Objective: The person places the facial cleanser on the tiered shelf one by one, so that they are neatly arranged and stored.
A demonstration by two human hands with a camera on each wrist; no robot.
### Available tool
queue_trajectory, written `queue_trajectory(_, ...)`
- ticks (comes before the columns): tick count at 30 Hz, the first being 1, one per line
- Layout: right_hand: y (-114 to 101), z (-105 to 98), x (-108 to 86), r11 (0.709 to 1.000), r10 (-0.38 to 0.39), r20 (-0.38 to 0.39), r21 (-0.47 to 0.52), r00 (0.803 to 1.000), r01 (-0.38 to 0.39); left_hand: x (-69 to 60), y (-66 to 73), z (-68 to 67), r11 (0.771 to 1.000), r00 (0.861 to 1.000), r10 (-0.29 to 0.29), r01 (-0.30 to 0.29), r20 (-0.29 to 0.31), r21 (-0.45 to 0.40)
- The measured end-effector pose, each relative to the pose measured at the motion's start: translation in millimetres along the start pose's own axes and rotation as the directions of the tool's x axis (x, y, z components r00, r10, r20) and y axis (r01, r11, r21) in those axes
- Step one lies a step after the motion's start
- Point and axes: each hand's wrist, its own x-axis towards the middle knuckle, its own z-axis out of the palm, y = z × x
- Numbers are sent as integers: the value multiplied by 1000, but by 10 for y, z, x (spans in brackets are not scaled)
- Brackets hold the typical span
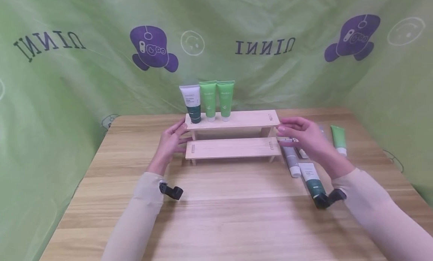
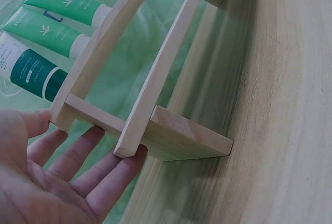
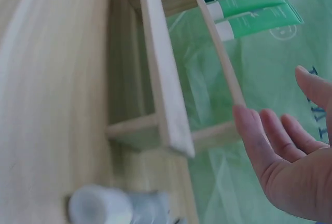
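Note:
A two-tier wooden shelf (image 1: 233, 148) stands on the table. On its upper board are a white and dark-green tube (image 1: 193, 104) and two light-green tubes (image 1: 209, 100), upright on their caps. My left hand (image 1: 170, 141) touches the shelf's left end; in the left wrist view its thumb meets the upper board's corner and its outstretched fingers (image 2: 116, 182) lie along the side. At the right end is my right hand (image 1: 306, 135), its fingers spread. One fingertip meets or nearly meets the upper board's end in the right wrist view; contact is uncertain.
Right of the shelf lie a grey tube (image 1: 291, 159), another white and dark-green tube (image 1: 312, 178) and a light-green tube (image 1: 339, 139). More tubes are partly hidden behind my right hand. A green printed curtain (image 1: 209, 13) surrounds the wooden table (image 1: 216, 216).

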Motion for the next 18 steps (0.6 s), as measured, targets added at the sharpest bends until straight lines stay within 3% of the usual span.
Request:
queue_trajectory(11, 287, -441, -444, 979, 107, 59, -180, 993, -94, 9, -1, -8, 1000, 1000, 9, -9, 8, -5)
queue_trajectory(18, 450, -704, -660, 985, 127, 127, -130, 984, -110, 3, -2, -22, 1000, 1000, 8, -8, 15, -4)
